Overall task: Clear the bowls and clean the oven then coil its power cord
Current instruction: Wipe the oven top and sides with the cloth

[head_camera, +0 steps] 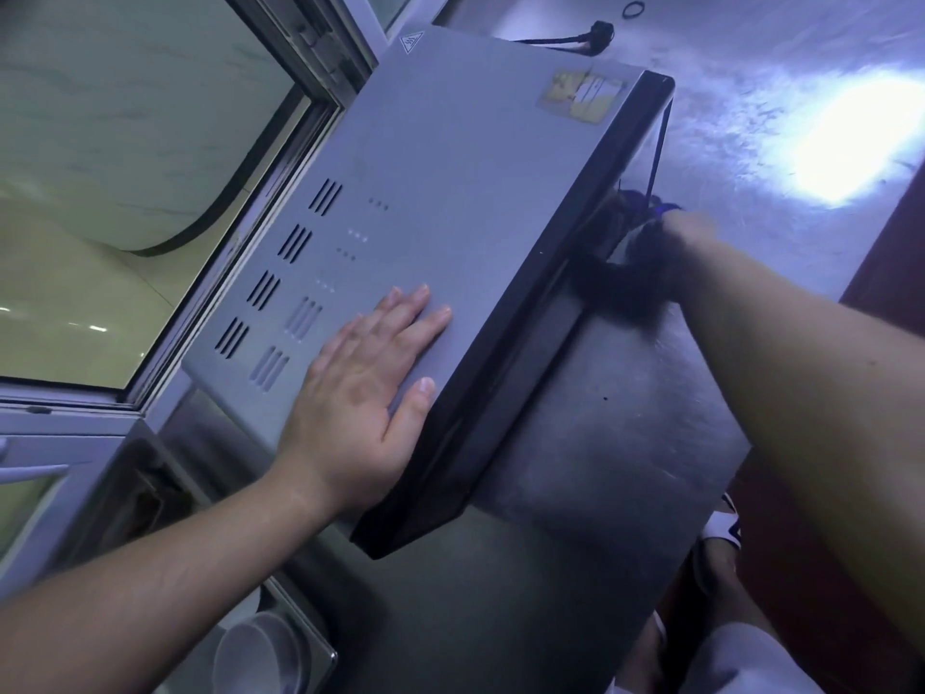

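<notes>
- The oven (pixel 450 202) stands on a steel counter (pixel 625 443), its grey top toward the camera, beside a window (pixel 125 167) on the left
- Left hand (pixel 365 388) lies flat on the oven's near top, fingers straight and slightly spread
- Right hand (pixel 685 232) is at the oven's right front edge with a dark cloth (pixel 620 288); blur hides its fingers, so I cannot tell their grip
- Power cord (pixel 565 40) with its plug lies on the counter at the far end
- White bowls (pixel 260 653) sit low at the near left

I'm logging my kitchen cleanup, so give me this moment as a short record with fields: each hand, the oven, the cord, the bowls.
left hand: flat on the oven's top
right hand: grips a dark cloth at the oven's front; blurred
oven: grey, on the steel counter
power cord: lies loose behind the oven, plug on the counter
bowls: white, in the sink, lower left
</notes>
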